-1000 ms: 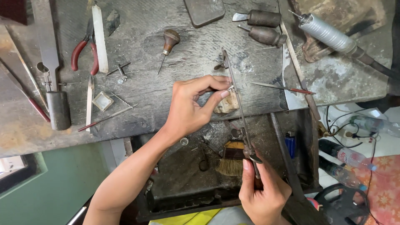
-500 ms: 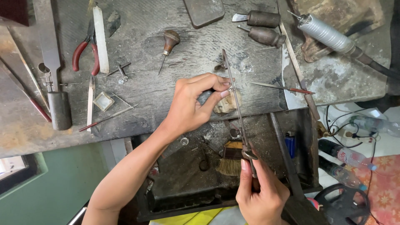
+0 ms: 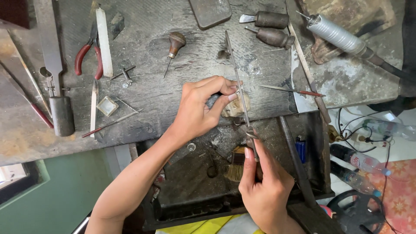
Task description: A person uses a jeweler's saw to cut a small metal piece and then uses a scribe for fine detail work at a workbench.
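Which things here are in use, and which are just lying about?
In use: left hand pinching a small piece against the wooden peg; right hand holding the thin saw.

Lying about: red pliers, awl, brush, blue lighter.

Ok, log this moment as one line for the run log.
left hand: pinching small workpiece at worn wooden bench peg | right hand: gripping handle of thin metal saw frame, laid across peg | red-handled pliers: idle on bench

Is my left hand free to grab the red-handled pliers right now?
Probably not: the left hand is pinching a small piece against the bench edge. The red-handled pliers lie uncovered, upper left.
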